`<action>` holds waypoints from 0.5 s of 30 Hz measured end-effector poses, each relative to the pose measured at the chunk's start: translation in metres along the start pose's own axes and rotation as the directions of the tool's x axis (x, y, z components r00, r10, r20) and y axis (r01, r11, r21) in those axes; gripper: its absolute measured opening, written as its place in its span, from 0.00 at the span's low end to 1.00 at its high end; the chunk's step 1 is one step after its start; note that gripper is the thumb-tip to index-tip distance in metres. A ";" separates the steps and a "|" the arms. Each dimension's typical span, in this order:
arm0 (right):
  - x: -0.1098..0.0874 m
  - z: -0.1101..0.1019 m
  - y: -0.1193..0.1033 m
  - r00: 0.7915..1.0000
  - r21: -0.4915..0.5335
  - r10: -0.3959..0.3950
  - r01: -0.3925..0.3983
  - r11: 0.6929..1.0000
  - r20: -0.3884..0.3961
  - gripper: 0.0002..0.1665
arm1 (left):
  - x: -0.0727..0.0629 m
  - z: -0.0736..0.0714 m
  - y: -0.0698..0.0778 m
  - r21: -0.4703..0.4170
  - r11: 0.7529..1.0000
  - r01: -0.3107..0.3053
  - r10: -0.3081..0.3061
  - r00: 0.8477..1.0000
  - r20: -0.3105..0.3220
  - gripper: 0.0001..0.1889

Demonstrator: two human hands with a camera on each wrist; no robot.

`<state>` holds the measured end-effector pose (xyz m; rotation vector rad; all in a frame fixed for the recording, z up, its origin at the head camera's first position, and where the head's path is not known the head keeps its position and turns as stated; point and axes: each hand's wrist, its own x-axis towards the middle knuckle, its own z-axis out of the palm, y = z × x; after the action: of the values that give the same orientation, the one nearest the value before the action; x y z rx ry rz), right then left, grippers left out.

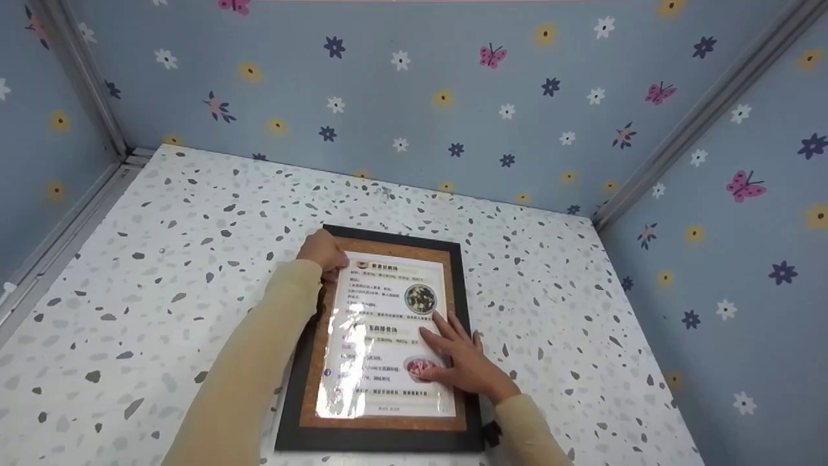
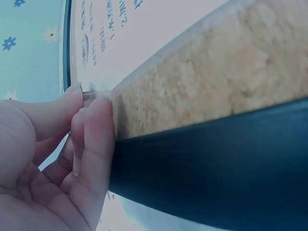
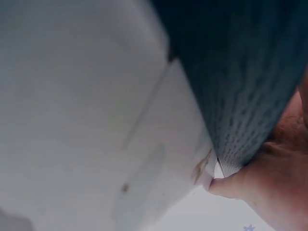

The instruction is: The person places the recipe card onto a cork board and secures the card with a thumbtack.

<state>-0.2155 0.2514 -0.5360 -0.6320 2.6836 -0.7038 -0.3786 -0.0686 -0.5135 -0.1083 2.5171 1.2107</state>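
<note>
A laminated recipe sheet (image 1: 388, 310) with printed text and two food pictures lies on a cork board (image 1: 388, 424) in a black frame (image 1: 381, 440). At the sheet's top left corner my left hand (image 1: 323, 254) pinches a small shiny, pin-like piece (image 2: 89, 96) between thumb and fingers; the fingers mostly hide it. My right hand (image 1: 469, 362) lies with relaxed fingers across the sheet's lower right part, thumb by the lower food picture, the outer fingers over the frame's right side. In the right wrist view, the right hand (image 3: 269, 185) shows beside the frame's edge.
The board rests on a white speckled table (image 1: 550, 310). Blue walls (image 1: 388, 84) with flowers and butterflies rise behind and at both sides, with grey metal strips (image 1: 711, 110) in the corners. A small dark object (image 1: 493, 432) sits beside the frame's lower right corner.
</note>
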 end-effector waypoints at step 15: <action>0.002 0.000 -0.002 1.000 -0.016 0.007 -0.007 1.000 0.005 0.46 | -0.003 -0.005 -0.005 -0.109 0.994 -0.016 0.022 0.999 0.048 0.11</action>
<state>-0.2162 0.2491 -0.5358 -0.6268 2.6881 -0.6789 -0.3762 -0.0757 -0.5135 -0.0805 2.4156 1.3414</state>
